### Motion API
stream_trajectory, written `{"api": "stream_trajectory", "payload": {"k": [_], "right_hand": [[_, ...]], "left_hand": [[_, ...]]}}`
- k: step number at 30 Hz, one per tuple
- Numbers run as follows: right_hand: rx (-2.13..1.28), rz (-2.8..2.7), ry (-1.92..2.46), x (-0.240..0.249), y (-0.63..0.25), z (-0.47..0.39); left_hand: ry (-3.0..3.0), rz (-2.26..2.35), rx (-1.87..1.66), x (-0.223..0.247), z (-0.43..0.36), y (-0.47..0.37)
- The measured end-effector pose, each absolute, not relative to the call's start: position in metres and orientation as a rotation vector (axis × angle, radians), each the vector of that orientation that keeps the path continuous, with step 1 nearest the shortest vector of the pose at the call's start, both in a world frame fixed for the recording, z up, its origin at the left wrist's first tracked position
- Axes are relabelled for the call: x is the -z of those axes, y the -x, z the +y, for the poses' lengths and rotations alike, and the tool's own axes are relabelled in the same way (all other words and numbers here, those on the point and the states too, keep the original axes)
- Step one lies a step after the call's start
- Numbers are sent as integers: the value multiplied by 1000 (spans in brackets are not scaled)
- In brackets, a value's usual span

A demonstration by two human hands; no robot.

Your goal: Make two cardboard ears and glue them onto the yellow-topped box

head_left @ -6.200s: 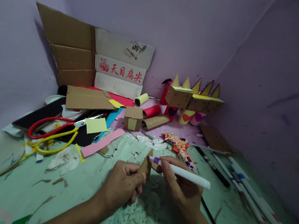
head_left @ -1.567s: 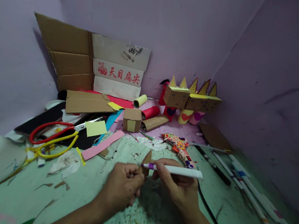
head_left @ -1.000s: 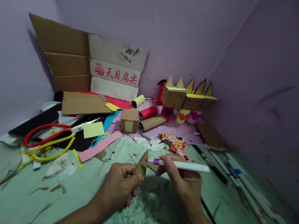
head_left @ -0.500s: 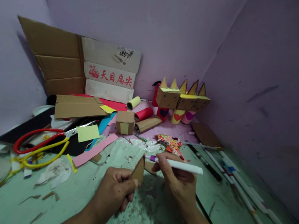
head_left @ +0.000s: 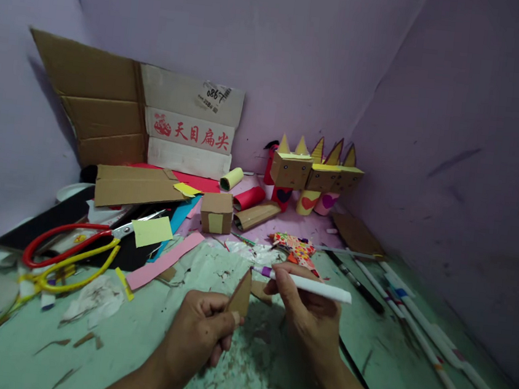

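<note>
Pinched between the thumb and fingers of my left hand point(head_left: 202, 331) is a small pointed piece of cardboard point(head_left: 242, 293), held upright. My right hand point(head_left: 309, 320) grips a white marker point(head_left: 312, 287) with a purple end, like a pen. The marker's tip meets the cardboard near its upper point. Behind the marker, partly covered by my right fingers, another cardboard scrap point(head_left: 260, 291) lies on the table. A patterned glue gun point(head_left: 294, 248) rests just beyond my right hand.
Scissors point(head_left: 67, 255) with red and yellow handles lie left, beside a pink paper strip point(head_left: 166, 262). A small cardboard box point(head_left: 217, 213) and a red tube point(head_left: 250, 198) sit ahead. Box-headed figures point(head_left: 292, 172) stand at the back. Several white markers point(head_left: 430, 336) lie right.
Almost nothing differs. The marker tip has shifted very slightly at the cardboard's point; both hands keep their hold.
</note>
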State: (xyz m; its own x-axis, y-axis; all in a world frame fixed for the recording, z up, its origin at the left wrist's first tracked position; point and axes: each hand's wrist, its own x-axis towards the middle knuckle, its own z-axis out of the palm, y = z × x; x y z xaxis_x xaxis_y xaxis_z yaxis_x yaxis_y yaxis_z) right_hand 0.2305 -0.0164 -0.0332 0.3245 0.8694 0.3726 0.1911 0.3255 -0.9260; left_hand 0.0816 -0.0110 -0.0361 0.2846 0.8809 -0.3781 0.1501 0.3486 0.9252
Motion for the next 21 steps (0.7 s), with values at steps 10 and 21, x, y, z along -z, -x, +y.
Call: {"api": "stream_trajectory", "payload": {"k": [10, 21], "right_hand": [[-613, -1183, 1184, 35, -230, -17], [-613, -1242, 1197, 35, -230, -17]], "left_hand": [[-1134, 1209, -664, 34, -12, -82], [-1133, 1196, -676, 34, -12, -81]]}}
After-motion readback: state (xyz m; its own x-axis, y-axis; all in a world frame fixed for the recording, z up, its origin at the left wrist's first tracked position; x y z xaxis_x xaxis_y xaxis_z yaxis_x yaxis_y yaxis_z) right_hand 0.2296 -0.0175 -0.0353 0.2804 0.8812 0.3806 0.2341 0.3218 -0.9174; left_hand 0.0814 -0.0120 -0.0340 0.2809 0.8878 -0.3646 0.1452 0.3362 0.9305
